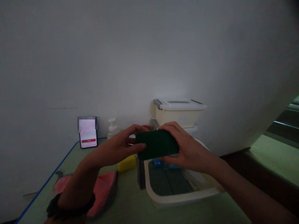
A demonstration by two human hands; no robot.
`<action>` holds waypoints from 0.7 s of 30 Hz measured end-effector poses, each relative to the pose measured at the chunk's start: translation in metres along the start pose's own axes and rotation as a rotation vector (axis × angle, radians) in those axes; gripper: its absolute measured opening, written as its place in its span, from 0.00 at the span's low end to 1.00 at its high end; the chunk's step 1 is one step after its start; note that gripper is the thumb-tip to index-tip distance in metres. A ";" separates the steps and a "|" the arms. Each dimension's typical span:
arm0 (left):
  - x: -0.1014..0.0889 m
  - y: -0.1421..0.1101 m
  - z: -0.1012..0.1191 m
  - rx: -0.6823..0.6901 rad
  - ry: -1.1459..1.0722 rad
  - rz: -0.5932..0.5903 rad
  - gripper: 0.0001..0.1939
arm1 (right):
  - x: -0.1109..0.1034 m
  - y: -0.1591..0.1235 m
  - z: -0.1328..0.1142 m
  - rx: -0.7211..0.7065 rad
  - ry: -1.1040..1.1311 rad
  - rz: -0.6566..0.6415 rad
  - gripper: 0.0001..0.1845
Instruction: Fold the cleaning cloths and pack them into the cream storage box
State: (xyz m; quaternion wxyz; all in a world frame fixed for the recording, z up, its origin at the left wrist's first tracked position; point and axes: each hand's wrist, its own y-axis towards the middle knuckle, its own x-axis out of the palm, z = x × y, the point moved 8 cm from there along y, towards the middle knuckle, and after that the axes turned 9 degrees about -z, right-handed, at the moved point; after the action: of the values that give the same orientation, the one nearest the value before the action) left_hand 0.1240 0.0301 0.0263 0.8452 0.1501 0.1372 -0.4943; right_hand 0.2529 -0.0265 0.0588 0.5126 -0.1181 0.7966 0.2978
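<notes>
Up in front of me, over the bin's far left part, both hands hold a dark green flat rectangular object (157,144) with rounded corners. I cannot make out its exact kind. The thumb of my left hand (126,143) presses on its left end, and the other fingers are behind it. My right hand (181,144) wraps round its right end. Below is a white-rimmed bin (184,199) with dark grey-green pads (158,180) and blue things (157,162) inside. A yellow sponge (127,163) lies under my left wrist.
A red cloth with a grey edge (105,186) lies on the green tabletop (126,202), partly under my left forearm. At the back are a lit phone (88,137) leaning on the wall, a pump bottle (112,127) and stacked lidded boxes (179,116). A dark upright slab (141,175) stands beside the bin.
</notes>
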 end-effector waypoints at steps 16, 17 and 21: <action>0.004 0.005 -0.003 0.006 -0.027 -0.028 0.15 | 0.006 -0.003 0.002 -0.024 -0.055 -0.048 0.41; 0.005 0.006 -0.003 0.003 -0.027 -0.032 0.14 | 0.005 -0.004 0.001 -0.027 -0.072 -0.053 0.41; 0.009 0.009 -0.003 -0.013 -0.024 -0.034 0.14 | 0.005 -0.005 0.000 -0.036 -0.063 -0.078 0.40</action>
State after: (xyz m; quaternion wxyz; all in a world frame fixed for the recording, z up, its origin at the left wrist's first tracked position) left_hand 0.1357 0.0282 0.0206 0.8392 0.1365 0.1329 -0.5093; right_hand 0.2528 -0.0302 0.0527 0.5465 -0.1487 0.7693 0.2957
